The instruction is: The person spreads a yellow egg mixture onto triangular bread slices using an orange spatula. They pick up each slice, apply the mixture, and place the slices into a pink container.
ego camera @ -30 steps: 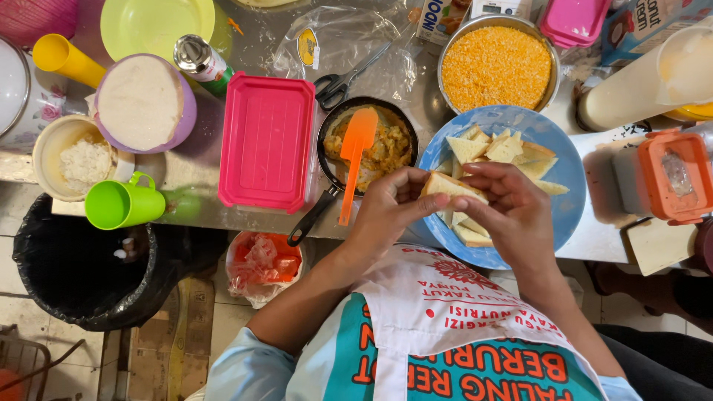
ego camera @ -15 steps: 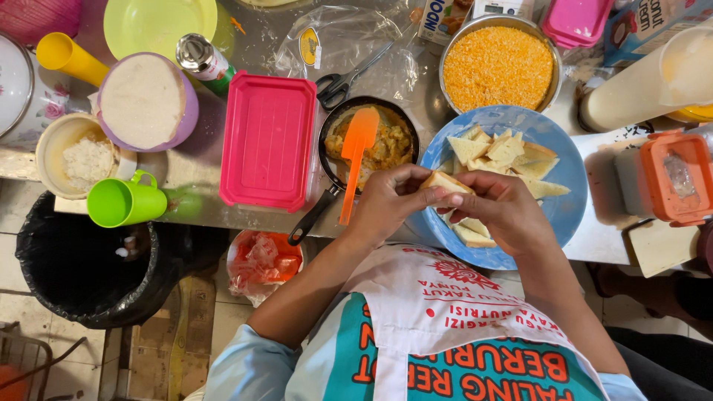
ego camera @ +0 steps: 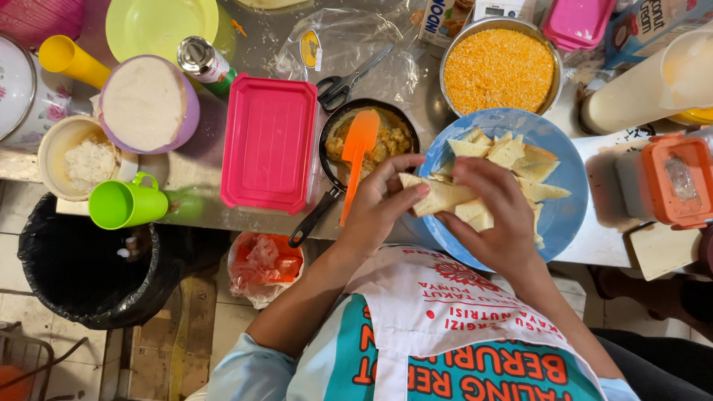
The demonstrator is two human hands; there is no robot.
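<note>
- Left hand (ego camera: 379,208) & right hand (ego camera: 494,223) meet over the near edge of the blue plate (ego camera: 568,178), both pinching one folded pastry wrapper (ego camera: 438,197) between them.
- Left grip: fingers clamped on the wrapper's left end, thumb on top. Right grip: fingers closed over its right part, hiding much of it.
- Wrapper is pale, roughly triangular, held just above the plate, not resting on it.
- More folded triangles (ego camera: 512,152) lie piled on the plate behind the hands.
- Just left of the plate: small black pan (ego camera: 334,134) w/ yellow filling, orange spatula (ego camera: 358,148) resting in it, handle pointing toward the person.
- Left of pan: pink lidded box (ego camera: 269,152) flat on the bench (ego camera: 193,167).
- Behind the plate: metal bowl of orange crumbs (ego camera: 499,68); scissors (ego camera: 349,80) beside it on clear plastic.
- Far left: green cup (ego camera: 122,204) on its side, purple bowl (ego camera: 145,104) w/ white flour-like stuff.
- Black bin (ego camera: 74,267) on the floor below the bench edge.
- Right edge: orange-lidded tub (ego camera: 672,182).
</note>
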